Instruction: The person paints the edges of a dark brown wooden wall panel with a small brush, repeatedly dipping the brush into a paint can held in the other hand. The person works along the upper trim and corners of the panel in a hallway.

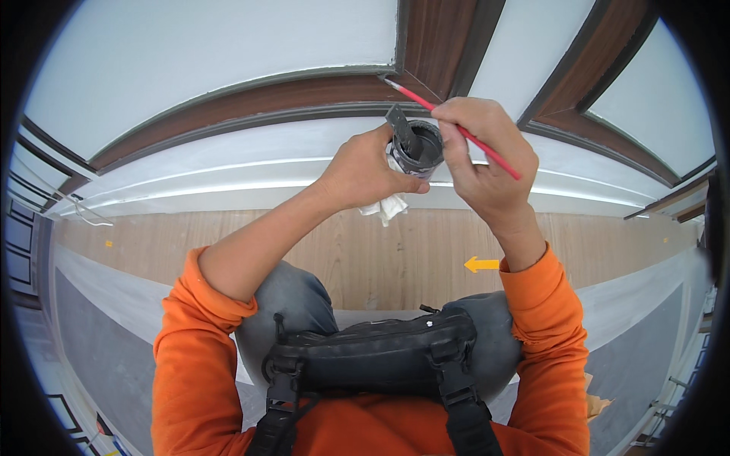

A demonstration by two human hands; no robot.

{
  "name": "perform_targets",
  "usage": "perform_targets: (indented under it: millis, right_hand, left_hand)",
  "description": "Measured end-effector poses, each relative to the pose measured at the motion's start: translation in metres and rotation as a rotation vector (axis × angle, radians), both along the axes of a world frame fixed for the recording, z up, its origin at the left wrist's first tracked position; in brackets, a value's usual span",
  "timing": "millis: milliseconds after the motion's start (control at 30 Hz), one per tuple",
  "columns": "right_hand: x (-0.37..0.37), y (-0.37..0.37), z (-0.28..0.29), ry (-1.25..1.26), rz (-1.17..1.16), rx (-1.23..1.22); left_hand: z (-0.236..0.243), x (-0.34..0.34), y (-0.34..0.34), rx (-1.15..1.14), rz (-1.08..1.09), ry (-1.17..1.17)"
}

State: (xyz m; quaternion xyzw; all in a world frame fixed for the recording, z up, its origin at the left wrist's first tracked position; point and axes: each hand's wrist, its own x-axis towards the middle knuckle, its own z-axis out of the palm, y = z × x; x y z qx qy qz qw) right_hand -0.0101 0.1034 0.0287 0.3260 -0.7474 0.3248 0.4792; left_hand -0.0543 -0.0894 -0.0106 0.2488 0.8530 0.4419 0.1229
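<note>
My left hand (367, 169) is wrapped round a small can of dark grey paint (417, 156), tilted so its inside shows. A dark flat stick (404, 131) stands in the can and leans on its rim. Below the can, a crumpled white cloth (385, 207) hangs from the same hand. My right hand (487, 148) pinches a thin paintbrush with a red handle (417, 96). The brush tip touches the dark grey edge of the brown wood-look moulding (304, 93), close to its mitred corner.
White wall panels (228, 45) sit inside the brown and grey mouldings. Beneath them runs a white skirting (251, 182), then a wood-look floor strip with a yellow arrow (481, 264). A black bag (372, 353) lies across my lap. A white cable (80, 205) hangs at the left.
</note>
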Motion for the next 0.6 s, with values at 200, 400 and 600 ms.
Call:
perform_targets:
  millis: [200, 400, 600]
  right_hand:
    - [0.002, 0.003, -0.002, 0.094, -0.075, 0.075]
    - [0.000, 0.008, -0.004, 0.124, -0.140, 0.119]
    - [-0.004, -0.011, -0.004, 0.104, 0.001, 0.124]
  left_hand:
    - [0.006, 0.002, 0.001, -0.043, 0.003, -0.016]
    - [-0.001, 0.000, -0.002, -0.004, -0.005, 0.036]
    - [0.015, 0.004, 0.001, -0.094, 0.014, -0.036]
